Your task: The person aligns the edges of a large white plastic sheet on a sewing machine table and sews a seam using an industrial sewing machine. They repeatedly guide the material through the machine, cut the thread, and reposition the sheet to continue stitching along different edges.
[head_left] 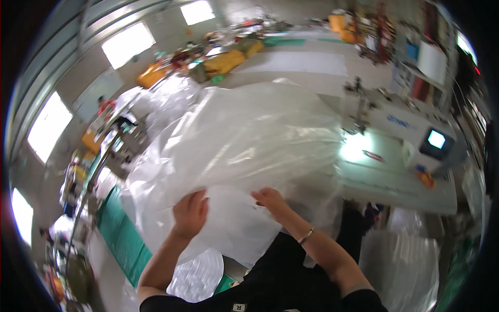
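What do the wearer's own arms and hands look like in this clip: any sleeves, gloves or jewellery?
Both forearms are bare and enter from the lower edge. The left hand and the right hand wear no gloves. The black top has short sleeves that end near the shoulders. A thin metal bracelet circles the right wrist. No rings are clear enough to tell.

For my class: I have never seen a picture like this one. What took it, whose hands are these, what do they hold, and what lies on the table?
A wide fisheye camera worn on a person's head took it, looking down, so straight edges bend. No robot here: the left hand and right hand are the wearer's own. Both grip the near edge of a large clear plastic sheet, which billows up in front. Behind it stands a white table carrying a sewing machine with a small lit screen. More plastic is piled to the left.
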Available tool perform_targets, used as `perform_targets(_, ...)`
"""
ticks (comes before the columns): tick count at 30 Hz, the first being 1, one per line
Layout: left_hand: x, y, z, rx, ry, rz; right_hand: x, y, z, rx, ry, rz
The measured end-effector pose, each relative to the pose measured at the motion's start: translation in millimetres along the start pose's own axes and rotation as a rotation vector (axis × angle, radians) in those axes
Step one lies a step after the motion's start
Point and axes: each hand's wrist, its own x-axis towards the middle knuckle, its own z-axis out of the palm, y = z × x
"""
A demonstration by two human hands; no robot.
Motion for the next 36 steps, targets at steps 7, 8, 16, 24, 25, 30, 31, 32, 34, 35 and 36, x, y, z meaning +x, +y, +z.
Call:
perform_targets(7, -68.9, 2.3, 26.2, 0.287, -0.32, 0.067, -63.9, 17.1, -37.3, -0.595, -0.221, -0.081)
perform_targets(8, -72.2, -5.6, 31.2, 0.35, -0.314, 0.125, -85.4, 19.3, -58.0, -0.735, -0.283, -0.006)
perform_targets(16, -75.1, -139.2, 93.1, -0.387, -0.797, -0.846, -202.0, -41.6, -76.7, -0.257, -0.323, 0.216)
perform_targets(24, 36.2, 127.5, 63.1, -1.08, -0.652, -0.284, -188.8, 8.0, -48.4, -1.002, -0.02, -0.216)
perform_targets(25, 27.6, 152.5, 70.0, -1.09, -0.658, -0.285, -187.3, 6.5, -39.9, -1.114, -0.011, -0.227)
perform_targets(30, -0.8, 203.5, 127.2, -1.131, -0.716, -0.383, -208.8, -22.6, -50.5, -1.21, 0.128, -0.371)
perform_targets(31, -3.4, 204.3, 131.3, -1.155, -0.755, -0.448, -216.8, -30.6, -57.8, -1.216, 0.317, -0.526)
perform_targets(32, -7.4, 203.9, 130.9, -1.167, -0.802, -0.398, -223.7, -37.7, -64.6, -1.206, 0.498, -0.68)
perform_targets(34, -13.3, 208.0, 126.0, -1.277, -0.723, -0.454, -223.7, -41.1, -79.6, -1.113, 0.795, -0.787)
perform_targets(35, -15.5, 212.3, 121.7, -1.336, -0.692, -0.475, -222.2, -36.4, -87.3, -1.039, 0.924, -0.729)
perform_targets(36, -18.0, 213.0, 119.7, -1.343, -0.732, -0.509, -217.8, -29.5, -90.5, -0.925, 0.964, -0.609)
